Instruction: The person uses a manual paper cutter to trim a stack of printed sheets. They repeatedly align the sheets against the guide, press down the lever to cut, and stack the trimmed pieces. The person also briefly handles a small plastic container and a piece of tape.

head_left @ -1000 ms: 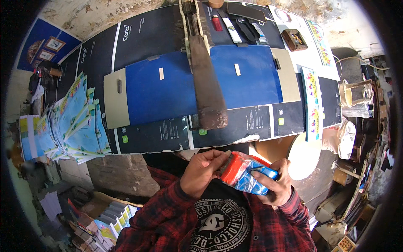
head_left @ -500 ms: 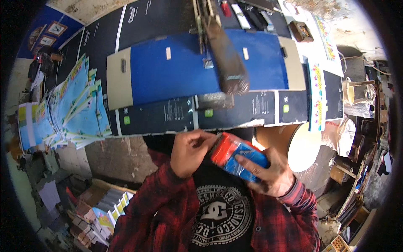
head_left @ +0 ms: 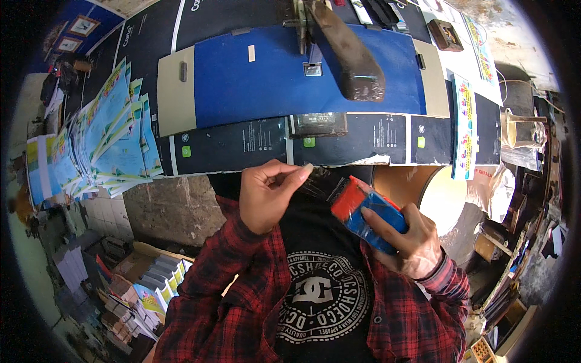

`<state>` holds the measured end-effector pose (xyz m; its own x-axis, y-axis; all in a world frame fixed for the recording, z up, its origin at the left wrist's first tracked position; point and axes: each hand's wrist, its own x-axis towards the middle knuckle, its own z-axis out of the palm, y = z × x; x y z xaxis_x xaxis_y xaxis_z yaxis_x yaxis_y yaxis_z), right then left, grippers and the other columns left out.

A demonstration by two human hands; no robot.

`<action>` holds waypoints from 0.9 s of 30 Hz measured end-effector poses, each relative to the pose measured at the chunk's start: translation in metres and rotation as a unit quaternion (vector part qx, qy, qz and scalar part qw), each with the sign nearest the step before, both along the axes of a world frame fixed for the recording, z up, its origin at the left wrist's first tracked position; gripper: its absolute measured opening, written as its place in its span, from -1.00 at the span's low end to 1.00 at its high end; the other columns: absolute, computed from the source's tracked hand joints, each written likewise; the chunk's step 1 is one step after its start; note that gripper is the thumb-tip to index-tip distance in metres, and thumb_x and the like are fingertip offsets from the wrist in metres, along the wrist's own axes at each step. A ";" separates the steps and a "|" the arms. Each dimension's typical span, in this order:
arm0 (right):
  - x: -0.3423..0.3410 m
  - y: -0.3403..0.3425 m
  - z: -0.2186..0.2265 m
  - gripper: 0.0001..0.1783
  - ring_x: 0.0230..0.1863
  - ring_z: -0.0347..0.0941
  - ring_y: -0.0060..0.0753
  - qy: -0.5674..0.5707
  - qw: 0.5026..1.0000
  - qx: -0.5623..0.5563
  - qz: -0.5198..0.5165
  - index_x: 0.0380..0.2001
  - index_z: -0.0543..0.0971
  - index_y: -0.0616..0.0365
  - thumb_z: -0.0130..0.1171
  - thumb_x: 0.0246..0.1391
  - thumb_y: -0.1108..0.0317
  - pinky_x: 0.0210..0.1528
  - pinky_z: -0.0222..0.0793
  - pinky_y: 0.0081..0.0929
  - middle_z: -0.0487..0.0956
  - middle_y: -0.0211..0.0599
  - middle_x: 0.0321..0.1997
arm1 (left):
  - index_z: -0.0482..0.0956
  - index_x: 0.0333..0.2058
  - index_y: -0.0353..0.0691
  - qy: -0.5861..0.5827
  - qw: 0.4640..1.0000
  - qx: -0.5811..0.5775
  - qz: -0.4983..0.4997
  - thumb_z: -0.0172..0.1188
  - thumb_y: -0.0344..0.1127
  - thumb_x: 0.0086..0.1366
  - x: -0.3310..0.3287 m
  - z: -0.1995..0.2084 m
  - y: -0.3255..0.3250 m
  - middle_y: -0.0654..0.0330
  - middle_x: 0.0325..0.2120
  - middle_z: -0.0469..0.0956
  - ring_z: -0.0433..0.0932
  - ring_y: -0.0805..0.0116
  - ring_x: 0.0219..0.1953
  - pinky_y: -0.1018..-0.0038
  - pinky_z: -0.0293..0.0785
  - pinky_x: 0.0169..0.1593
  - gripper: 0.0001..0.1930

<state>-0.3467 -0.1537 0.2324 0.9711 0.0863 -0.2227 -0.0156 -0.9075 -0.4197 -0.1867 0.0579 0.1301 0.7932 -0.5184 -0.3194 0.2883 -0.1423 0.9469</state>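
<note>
Red-and-blue brush (head_left: pixel 369 218), black bristles. Red-black plaid sleeves (head_left: pixel 224 284). Blue sheet (head_left: pixel 254 85) with cream end bands on black sheets (head_left: pixel 242 145).

Red-black plaid flannel shirt (head_left: pixel 242 302), open over blk tee w/ white round logo (head_left: pixel 324 290).

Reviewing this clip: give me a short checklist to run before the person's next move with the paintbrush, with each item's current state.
1. Right hand has a firm hold on the paintbrush by its blue handle: ok.
2. Left hand fingers pinch the dark bristles: ok.
3. Bristles clean and free of loose hairs: cannot tell, too dark against the shirt.
4. Blue cover sheet lies flat on the table: ok.
5. Dark wooden block rests on the blue sheet, touching it: ok.
6. Stack of light blue printed sheets sits apart from the blue cover sheet, to its left: ok.
</note>
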 end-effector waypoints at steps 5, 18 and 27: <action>0.011 0.047 -0.008 -0.62 -0.45 0.36 -0.34 -0.029 0.949 -0.309 0.046 -0.11 0.65 0.02 0.15 -0.05 0.29 -0.48 0.28 -0.36 0.32 -0.26 -0.45 | 0.70 -0.40 -0.36 -0.194 0.977 0.075 -0.033 0.38 -0.48 0.19 -0.029 0.014 -0.048 0.30 -0.62 0.50 0.38 0.64 -0.57 0.62 0.25 -0.49 -0.93; -0.085 -0.216 0.065 -0.31 0.15 0.46 -0.31 0.024 0.960 -0.016 -0.278 0.27 0.33 0.19 0.21 0.01 0.49 0.20 0.33 -0.32 0.53 -0.11 0.10 | 0.68 -0.35 -0.41 -0.327 0.930 0.166 0.009 0.32 -0.60 0.19 -0.012 0.038 0.000 0.25 -0.51 0.53 0.40 0.56 -0.44 0.60 0.27 -0.36 -0.95; -0.164 -0.556 -0.163 -0.30 -0.25 0.65 -0.07 -0.144 0.767 -0.079 -0.620 0.01 0.58 0.19 0.13 0.05 -0.21 -0.11 0.54 -0.21 0.67 0.04 -0.25 | 0.68 -0.38 -0.36 -0.368 0.911 0.181 -0.035 0.41 -0.58 0.09 -0.023 0.067 -0.029 0.21 -0.56 0.52 0.43 0.51 -0.52 0.59 0.29 -0.42 -0.90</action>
